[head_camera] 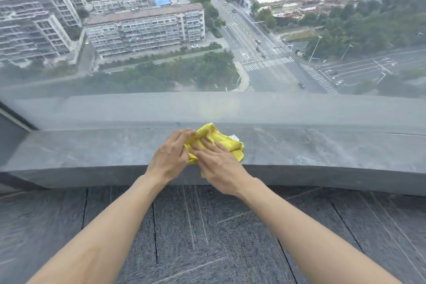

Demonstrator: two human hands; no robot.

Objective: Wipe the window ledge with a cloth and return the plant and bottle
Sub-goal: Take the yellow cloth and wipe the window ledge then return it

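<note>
A crumpled yellow cloth (pixel 227 142) lies on the grey stone window ledge (pixel 92 150), near its front edge. My left hand (pixel 170 157) rests on the cloth's left part with fingers bent over it. My right hand (pixel 219 166) lies flat on the cloth's front part, fingers stretched toward the glass. A corner of the cloth hangs over the ledge's front edge under my right hand. A small white tag shows at the cloth's far right side. No plant or bottle is in view.
A large window pane (pixel 207 41) rises right behind the ledge, with a city street far below. Dark carpet tiles (pixel 207 237) cover the floor in front of the ledge. A dark frame (pixel 11 117) stands at the far left.
</note>
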